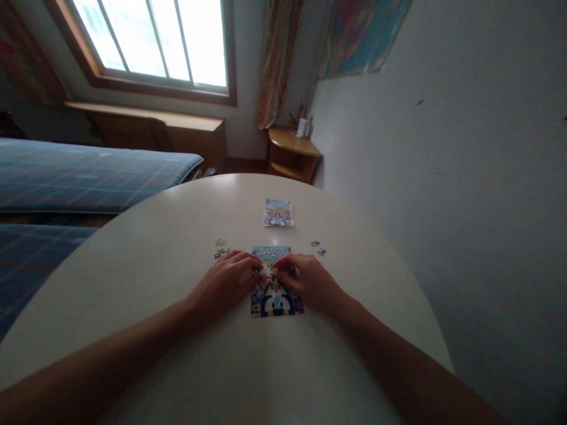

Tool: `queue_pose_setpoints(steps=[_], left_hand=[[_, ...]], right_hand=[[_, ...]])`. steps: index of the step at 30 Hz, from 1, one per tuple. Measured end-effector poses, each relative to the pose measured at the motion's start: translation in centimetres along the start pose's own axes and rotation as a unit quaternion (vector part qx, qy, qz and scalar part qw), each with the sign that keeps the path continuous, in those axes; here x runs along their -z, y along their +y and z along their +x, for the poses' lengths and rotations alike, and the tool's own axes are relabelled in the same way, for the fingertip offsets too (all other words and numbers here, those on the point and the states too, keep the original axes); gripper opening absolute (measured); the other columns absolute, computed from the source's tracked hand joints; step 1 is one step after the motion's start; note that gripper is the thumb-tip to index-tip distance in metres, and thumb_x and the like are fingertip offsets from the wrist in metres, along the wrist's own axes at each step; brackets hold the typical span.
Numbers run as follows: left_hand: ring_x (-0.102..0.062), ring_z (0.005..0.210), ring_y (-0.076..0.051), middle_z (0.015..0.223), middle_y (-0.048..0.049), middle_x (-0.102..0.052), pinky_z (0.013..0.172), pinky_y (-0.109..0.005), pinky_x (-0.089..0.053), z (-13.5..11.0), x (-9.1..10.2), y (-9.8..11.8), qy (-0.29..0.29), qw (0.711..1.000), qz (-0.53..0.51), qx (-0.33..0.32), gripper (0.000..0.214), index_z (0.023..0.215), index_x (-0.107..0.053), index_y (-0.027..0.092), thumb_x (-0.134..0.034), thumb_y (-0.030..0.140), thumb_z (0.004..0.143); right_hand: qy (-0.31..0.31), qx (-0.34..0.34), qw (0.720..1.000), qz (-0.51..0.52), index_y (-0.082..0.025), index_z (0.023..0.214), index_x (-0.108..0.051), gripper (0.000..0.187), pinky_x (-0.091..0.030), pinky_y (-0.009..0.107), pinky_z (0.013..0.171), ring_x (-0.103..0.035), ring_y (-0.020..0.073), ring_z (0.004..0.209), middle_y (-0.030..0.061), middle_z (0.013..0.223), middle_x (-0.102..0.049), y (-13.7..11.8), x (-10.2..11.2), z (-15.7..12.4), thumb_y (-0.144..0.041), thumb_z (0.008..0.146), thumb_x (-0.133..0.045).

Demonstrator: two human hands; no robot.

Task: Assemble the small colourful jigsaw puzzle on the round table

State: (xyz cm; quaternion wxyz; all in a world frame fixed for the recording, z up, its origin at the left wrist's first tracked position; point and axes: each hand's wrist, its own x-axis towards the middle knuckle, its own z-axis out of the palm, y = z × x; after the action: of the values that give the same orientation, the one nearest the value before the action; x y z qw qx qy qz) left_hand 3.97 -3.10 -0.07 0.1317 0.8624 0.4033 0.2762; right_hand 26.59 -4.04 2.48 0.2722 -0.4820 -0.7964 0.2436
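A small colourful jigsaw puzzle (275, 302) lies on the round white table (186, 248) in front of me. My left hand (225, 280) rests on its left edge, fingers bent, tips pressed onto the puzzle's middle. My right hand (305, 280) lies on the right side, fingers curled, tips meeting the left hand's near the centre. What, if anything, is pinched between the fingertips is too small to tell. A few loose pieces (220, 249) lie left of the puzzle, and others (318, 247) to its right.
A small printed picture card (278, 212) lies farther back on the table. A bed with a blue plaid cover (80, 174) stands to the left. A wooden corner shelf (292, 154) and a window (155, 38) are beyond. A wall is on the right.
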Motion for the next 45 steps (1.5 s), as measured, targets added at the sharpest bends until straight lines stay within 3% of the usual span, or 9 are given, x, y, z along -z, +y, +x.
queue_pose_setpoints(steps=[12, 18, 33, 45], left_hand=[[-0.061, 0.106, -0.022, 0.111, -0.0023, -0.070, 0.096, -0.041, -0.049, -0.1, -0.1, -0.2, -0.013, 1.000, 0.008, -0.019, 0.011, 0.099, -0.068, 0.024, -0.059, 0.023, 0.092], [-0.061, 0.105, -0.022, 0.110, -0.0028, -0.070, 0.095, -0.040, -0.049, 0.0, 0.2, 0.2, -0.015, 1.000, 0.003, -0.021, 0.011, 0.097, -0.069, 0.025, -0.059, 0.022, 0.092], [-0.061, 0.105, -0.022, 0.110, -0.0022, -0.070, 0.095, -0.040, -0.049, 0.0, 0.4, 0.3, -0.022, 0.999, 0.009, -0.026, 0.011, 0.098, -0.069, 0.025, -0.061, 0.023, 0.091], [-0.055, 0.112, -0.026, 0.122, -0.0046, -0.063, 0.096, -0.047, -0.048, -0.3, 0.9, 0.9, -0.044, 0.987, 0.060, -0.140, 0.024, 0.114, -0.068, 0.032, -0.062, 0.026, 0.092]], right_hand=[[0.019, 0.029, 0.998, -0.052, -0.023, 0.095, -0.075, 0.012, -0.046, 0.032, 0.081, -0.067, 0.0159, 0.079, 0.0018, 0.085, -0.075, -0.2, 0.0, 0.1, -0.018, 0.084, -0.071], [-0.045, 0.140, 0.983, -0.107, -0.030, 0.095, -0.077, 0.026, -0.041, 0.035, 0.090, -0.063, 0.0183, 0.096, 0.0002, 0.102, -0.075, 1.0, 0.7, -0.1, -0.009, 0.083, -0.067], [-0.095, 0.190, 0.963, -0.166, -0.028, 0.108, -0.073, 0.029, -0.040, 0.037, 0.093, -0.061, 0.0183, 0.099, 0.0029, 0.106, -0.072, 1.3, 2.0, -0.3, -0.009, 0.089, -0.063], [-0.059, 0.183, 0.966, -0.174, -0.026, 0.097, -0.075, 0.018, -0.039, 0.035, 0.088, -0.064, 0.0184, 0.093, 0.0029, 0.098, -0.073, 0.6, 3.6, -0.4, -0.016, 0.090, -0.063]])
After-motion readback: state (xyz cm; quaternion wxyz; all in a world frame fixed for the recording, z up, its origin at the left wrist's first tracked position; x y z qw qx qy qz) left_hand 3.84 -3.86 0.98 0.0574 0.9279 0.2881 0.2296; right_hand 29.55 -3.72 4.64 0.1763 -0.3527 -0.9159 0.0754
